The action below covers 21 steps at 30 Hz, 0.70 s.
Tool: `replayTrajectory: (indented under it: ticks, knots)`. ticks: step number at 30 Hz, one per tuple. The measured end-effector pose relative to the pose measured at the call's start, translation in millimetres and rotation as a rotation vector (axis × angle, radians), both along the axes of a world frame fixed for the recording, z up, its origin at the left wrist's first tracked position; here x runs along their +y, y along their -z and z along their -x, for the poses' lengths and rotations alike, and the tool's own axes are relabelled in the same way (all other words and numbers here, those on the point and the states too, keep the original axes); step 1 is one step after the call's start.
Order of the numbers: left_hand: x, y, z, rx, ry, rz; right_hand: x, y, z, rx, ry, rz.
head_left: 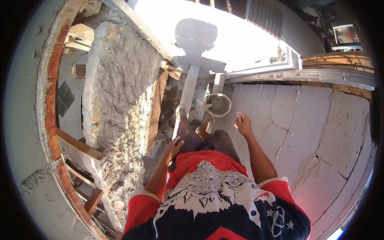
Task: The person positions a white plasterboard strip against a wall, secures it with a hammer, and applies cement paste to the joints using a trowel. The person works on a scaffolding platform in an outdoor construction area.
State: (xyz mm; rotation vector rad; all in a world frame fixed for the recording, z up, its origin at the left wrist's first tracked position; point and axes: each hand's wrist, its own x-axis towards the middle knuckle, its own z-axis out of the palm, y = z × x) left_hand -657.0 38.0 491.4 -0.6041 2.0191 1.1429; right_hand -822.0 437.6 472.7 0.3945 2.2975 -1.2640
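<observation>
My left hand (175,147) rests against my left thigh, its fingers apart and holding nothing. My right hand (243,124) is raised in front of the white block wall (280,124), with its fingers loosely bent and pale residue on the fingertips. Nothing shows in that hand. Beyond it, near my feet, stands a round bucket (229,105) containing wet grey mortar (218,105). A wooden handle (207,106) sticks out over the bucket's left rim; the tool's other end is hidden in the mortar.
A rough plastered wall (120,88) rises on my left beside a wooden frame (52,116). A pale narrow beam (189,86) runs under my left foot (182,112). Rubble lies around the bucket. A metal channel (304,75) tops the block wall; ahead is a sunlit white surface (248,44).
</observation>
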Motion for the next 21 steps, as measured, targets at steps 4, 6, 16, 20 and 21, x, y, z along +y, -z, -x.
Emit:
replayTrajectory:
  ticks: [4,6,16,20,21]
  knots:
    - [-23.2,-2.9,15.1,-0.03,0.089,-0.065,-1.8,19.8,-51.2,-0.243,0.157,0.039]
    - [-30.5,-17.9,24.5,-0.056,0.104,-0.091,-15.8,13.7,-70.4,-0.355,0.157,0.026]
    - [-90.5,-1.8,30.8,-0.057,0.096,-0.162,-100.8,11.3,-90.5,-0.305,0.116,0.116]
    - [-105.5,2.3,24.8,-0.016,0.101,-0.179,-117.0,20.7,-89.0,-0.246,0.188,0.249]
    - [-109.4,3.6,22.4,-0.019,0.091,-0.18,-124.3,17.2,-88.4,-0.23,0.223,0.261]
